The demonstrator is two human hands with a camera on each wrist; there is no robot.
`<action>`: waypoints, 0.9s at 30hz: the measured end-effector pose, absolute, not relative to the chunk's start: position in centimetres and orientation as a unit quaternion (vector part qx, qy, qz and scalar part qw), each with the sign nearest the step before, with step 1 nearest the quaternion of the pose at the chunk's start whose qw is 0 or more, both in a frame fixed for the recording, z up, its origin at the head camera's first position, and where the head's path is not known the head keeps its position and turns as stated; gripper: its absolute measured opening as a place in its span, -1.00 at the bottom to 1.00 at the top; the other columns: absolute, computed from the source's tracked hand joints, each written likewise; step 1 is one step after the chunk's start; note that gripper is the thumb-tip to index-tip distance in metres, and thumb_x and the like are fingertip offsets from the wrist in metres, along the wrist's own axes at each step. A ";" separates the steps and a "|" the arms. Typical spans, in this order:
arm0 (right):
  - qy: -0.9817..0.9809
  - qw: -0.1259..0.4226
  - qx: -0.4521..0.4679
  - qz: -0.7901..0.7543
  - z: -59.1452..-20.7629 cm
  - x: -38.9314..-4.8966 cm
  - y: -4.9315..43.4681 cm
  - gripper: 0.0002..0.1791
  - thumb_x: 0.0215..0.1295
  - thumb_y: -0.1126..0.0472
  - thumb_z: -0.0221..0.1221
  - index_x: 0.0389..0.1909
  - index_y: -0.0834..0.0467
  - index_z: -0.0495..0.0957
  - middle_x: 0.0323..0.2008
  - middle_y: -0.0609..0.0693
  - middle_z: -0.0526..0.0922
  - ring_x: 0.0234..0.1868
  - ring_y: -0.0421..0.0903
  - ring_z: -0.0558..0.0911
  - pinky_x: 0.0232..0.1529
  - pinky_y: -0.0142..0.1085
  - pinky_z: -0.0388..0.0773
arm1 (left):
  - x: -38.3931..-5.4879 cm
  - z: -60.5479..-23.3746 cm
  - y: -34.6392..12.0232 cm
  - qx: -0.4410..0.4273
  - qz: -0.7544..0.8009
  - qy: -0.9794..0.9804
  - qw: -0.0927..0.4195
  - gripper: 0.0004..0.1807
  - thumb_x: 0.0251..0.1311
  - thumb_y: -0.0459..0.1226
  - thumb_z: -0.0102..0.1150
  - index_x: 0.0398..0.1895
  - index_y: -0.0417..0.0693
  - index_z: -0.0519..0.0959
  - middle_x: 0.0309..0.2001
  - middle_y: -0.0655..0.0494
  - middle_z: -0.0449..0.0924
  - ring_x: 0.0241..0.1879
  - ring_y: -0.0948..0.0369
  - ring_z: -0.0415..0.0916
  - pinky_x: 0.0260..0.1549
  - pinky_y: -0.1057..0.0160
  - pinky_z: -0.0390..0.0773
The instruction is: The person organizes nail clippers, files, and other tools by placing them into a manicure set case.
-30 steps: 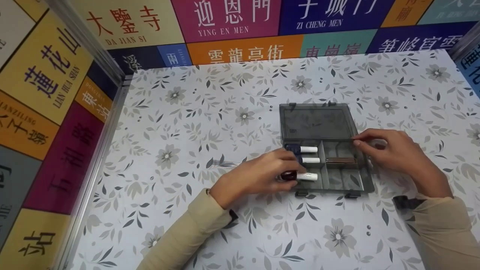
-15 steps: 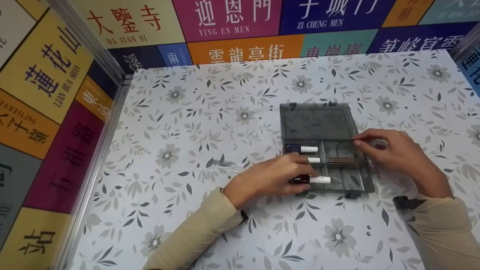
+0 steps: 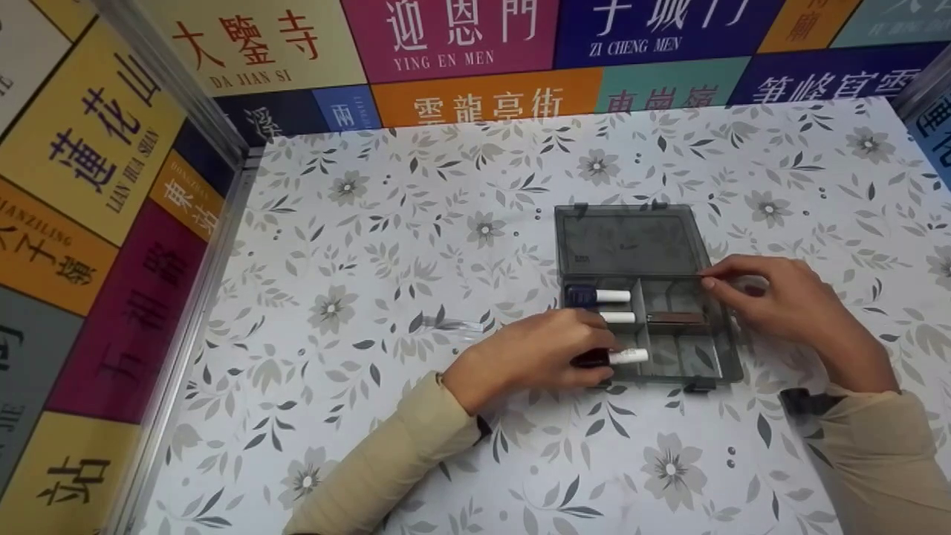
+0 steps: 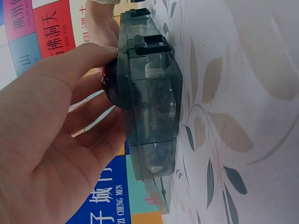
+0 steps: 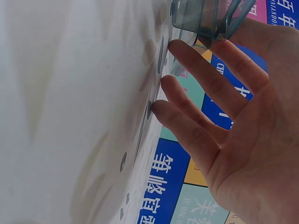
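Observation:
A grey translucent compartment box (image 3: 730, 357) lies with its lid (image 3: 628, 241) folded back. My left hand (image 3: 546, 345) grips a dark red nail polish bottle (image 4: 110, 84) with a white cap, at the front-left compartment. In the left wrist view the bottle's red body stands at the top edge of the box wall, between thumb and fingers. Thumb and index finger of my right hand (image 3: 787, 308) pinch the box's right edge near the hinge; its other fingers reach down to the tabletop. A dark blue polish bottle (image 3: 581, 296) lies in the rear-left compartment.
Another white cap (image 3: 618, 318) shows just in front of the blue bottle, its body hidden by my left hand. A brown, narrow item (image 3: 674, 318) lies in the right half. Left of the box is a clear plastic strip (image 3: 453, 325). Printed panels (image 3: 483, 93) border the floral table.
The left hand has carried the dark red bottle rightward over the front-left compartment, then shifted slightly back left. The right hand stays at the box edge.

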State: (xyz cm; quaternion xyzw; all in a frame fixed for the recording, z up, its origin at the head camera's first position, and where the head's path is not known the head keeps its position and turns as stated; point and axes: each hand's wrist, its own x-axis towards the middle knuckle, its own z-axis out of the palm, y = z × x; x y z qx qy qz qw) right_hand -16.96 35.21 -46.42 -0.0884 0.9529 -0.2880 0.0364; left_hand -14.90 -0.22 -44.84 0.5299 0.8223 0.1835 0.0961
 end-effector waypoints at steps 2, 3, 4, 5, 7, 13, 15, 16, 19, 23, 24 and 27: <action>0.952 0.035 -0.090 -0.289 -46.4 -16.9 35.2 -0.83 0.51 -0.11 0.33 -0.02 -0.24 0.82 -0.06 -0.13 0.86 -0.08 -0.68 0.54 -0.04 -0.81 0.36 | -14.8 -44.9 -0.3 0.530 0.185 0.822 0.094 -0.70 0.53 -0.10 0.27 0.13 -0.04 0.74 0.02 0.08 0.74 -0.12 0.30 0.66 -0.10 0.44 0.66; 0.952 0.035 -0.090 -0.289 -46.4 -16.9 35.2 -0.83 0.52 -0.11 0.33 -0.02 -0.24 0.82 -0.06 -0.14 0.86 -0.07 -0.68 0.54 -0.04 -0.81 0.36 | -14.8 -44.9 -0.3 0.531 0.186 0.821 0.093 -0.72 0.52 -0.10 0.27 0.11 -0.04 0.74 0.00 0.08 0.74 -0.13 0.30 0.65 -0.12 0.43 0.66; 0.953 0.034 -0.091 -0.288 -46.5 -16.9 35.2 -0.83 0.52 -0.11 0.33 -0.02 -0.24 0.82 -0.06 -0.14 0.86 -0.06 -0.67 0.54 -0.03 -0.80 0.36 | -14.8 -44.9 -0.3 0.530 0.186 0.822 0.093 -0.72 0.52 -0.10 0.27 0.11 -0.02 0.74 0.00 0.09 0.74 -0.13 0.31 0.65 -0.12 0.43 0.66; 0.953 0.033 -0.092 -0.286 -46.5 -16.9 35.2 -0.83 0.52 -0.11 0.33 -0.02 -0.24 0.82 -0.06 -0.14 0.87 -0.05 -0.66 0.55 -0.03 -0.79 0.35 | -14.7 -44.9 -0.3 0.529 0.186 0.823 0.091 -0.72 0.52 -0.10 0.27 0.12 0.00 0.75 0.01 0.10 0.74 -0.12 0.31 0.65 -0.11 0.43 0.66; 0.954 0.032 -0.092 -0.284 -46.5 -16.9 35.2 -0.83 0.51 -0.11 0.33 -0.01 -0.25 0.82 -0.06 -0.15 0.87 -0.04 -0.63 0.57 -0.03 -0.77 0.36 | -14.6 -44.8 -0.3 0.527 0.185 0.825 0.087 -0.72 0.52 -0.09 0.27 0.13 0.02 0.76 0.01 0.12 0.74 -0.10 0.32 0.65 -0.10 0.43 0.66; 0.955 0.030 -0.091 -0.280 -46.4 -16.9 35.3 -0.83 0.51 -0.12 0.33 -0.01 -0.26 0.82 -0.07 -0.16 0.87 -0.03 -0.58 0.59 -0.03 -0.75 0.36 | -14.4 -44.7 -0.3 0.524 0.174 0.830 0.081 -0.72 0.53 -0.07 0.26 0.14 0.08 0.76 0.06 0.13 0.74 -0.01 0.28 0.67 -0.01 0.41 0.69; 0.955 0.029 -0.093 -0.281 -46.4 -16.9 35.2 -0.83 0.51 -0.11 0.33 -0.01 -0.25 0.82 -0.07 -0.15 0.87 -0.03 -0.59 0.58 -0.03 -0.75 0.36 | -14.4 -44.6 -0.3 0.523 0.170 0.831 0.082 -0.72 0.53 -0.07 0.25 0.14 0.08 0.76 0.09 0.12 0.73 0.04 0.26 0.68 0.04 0.39 0.70; 0.954 0.029 -0.094 -0.282 -46.5 -16.9 35.2 -0.83 0.51 -0.11 0.33 -0.01 -0.24 0.82 -0.06 -0.15 0.87 -0.04 -0.60 0.58 -0.03 -0.76 0.37 | -14.3 -44.5 -0.3 0.523 0.168 0.832 0.082 -0.72 0.53 -0.07 0.25 0.14 0.08 0.75 0.11 0.12 0.73 0.06 0.25 0.68 0.06 0.37 0.71; 0.953 0.030 -0.096 -0.287 -46.5 -16.9 35.2 -0.83 0.52 -0.09 0.33 0.00 -0.23 0.82 -0.05 -0.13 0.87 -0.05 -0.64 0.56 -0.03 -0.79 0.36 | -14.3 -44.4 -0.5 0.524 0.167 0.832 0.078 -0.73 0.53 -0.10 0.25 0.15 0.08 0.75 0.14 0.12 0.73 0.12 0.24 0.68 0.11 0.35 0.70; 0.951 0.033 -0.096 -0.292 -46.5 -16.9 35.2 -0.82 0.52 -0.08 0.33 0.00 -0.22 0.82 -0.04 -0.12 0.86 -0.07 -0.68 0.54 -0.03 -0.80 0.36 | -14.2 -44.3 -0.9 0.523 0.171 0.833 0.061 -0.74 0.52 -0.12 0.27 0.14 0.09 0.76 0.15 0.13 0.73 0.15 0.22 0.67 0.12 0.34 0.70; 0.951 0.033 -0.096 -0.293 -46.5 -16.9 35.2 -0.82 0.52 -0.08 0.33 0.00 -0.22 0.82 -0.04 -0.13 0.86 -0.07 -0.68 0.54 -0.03 -0.80 0.37 | -14.1 -44.3 -1.0 0.522 0.172 0.834 0.056 -0.75 0.52 -0.12 0.27 0.14 0.10 0.76 0.14 0.14 0.73 0.15 0.22 0.67 0.11 0.34 0.71; 0.952 0.031 -0.095 -0.289 -46.5 -17.0 35.2 -0.83 0.52 -0.09 0.34 0.00 -0.25 0.82 -0.05 -0.14 0.86 -0.06 -0.68 0.54 -0.04 -0.79 0.37 | -14.0 -44.3 -1.6 0.515 0.172 0.839 0.042 -0.76 0.51 -0.13 0.28 0.12 0.09 0.76 0.13 0.14 0.72 0.12 0.22 0.67 0.08 0.34 0.71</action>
